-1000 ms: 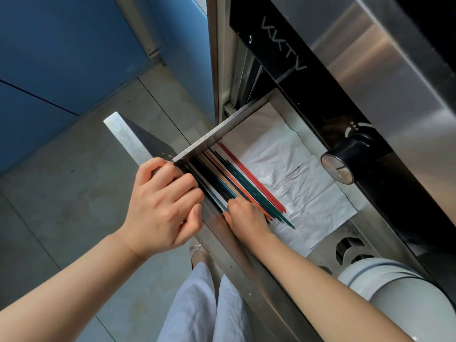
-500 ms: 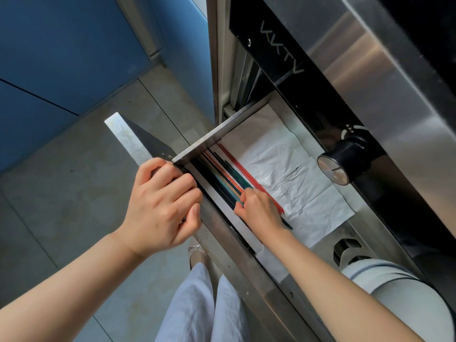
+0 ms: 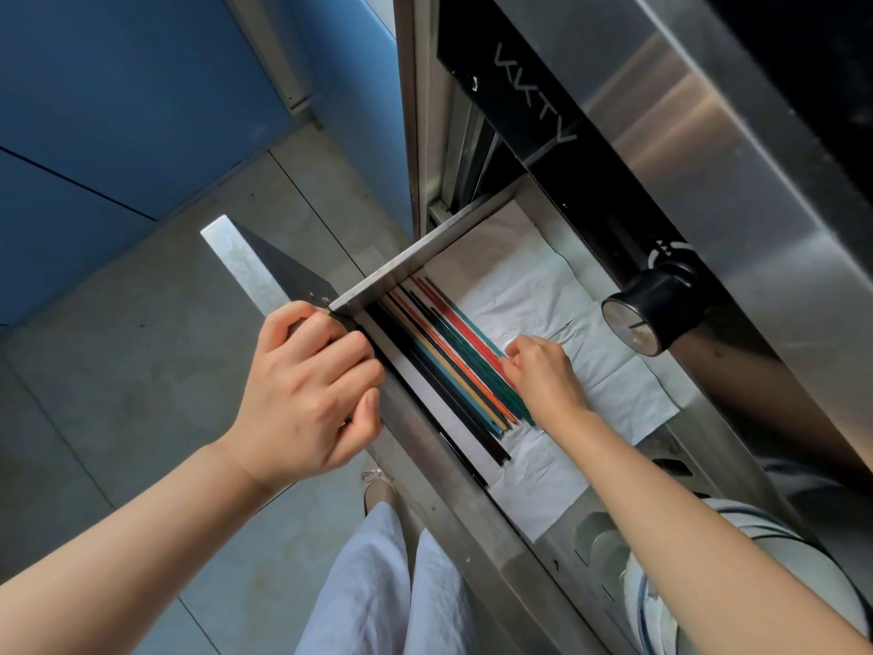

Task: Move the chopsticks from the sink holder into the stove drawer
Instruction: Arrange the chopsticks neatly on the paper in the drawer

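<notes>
A home kitchen is indicated: a stainless steel stove (image 3: 708,148) with a black control knob (image 3: 652,309) is seen on the right, its paper-lined drawer (image 3: 415,257) pulled out, chopsticks (image 3: 453,366) laid inside, above a grey tiled floor (image 3: 141,323).

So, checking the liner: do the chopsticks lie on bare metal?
No, the chopsticks lie on white paper lining the drawer.

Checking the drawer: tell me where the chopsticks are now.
In the head view, the chopsticks lie on white paper inside the open drawer, near its front wall, between both hands.
</notes>
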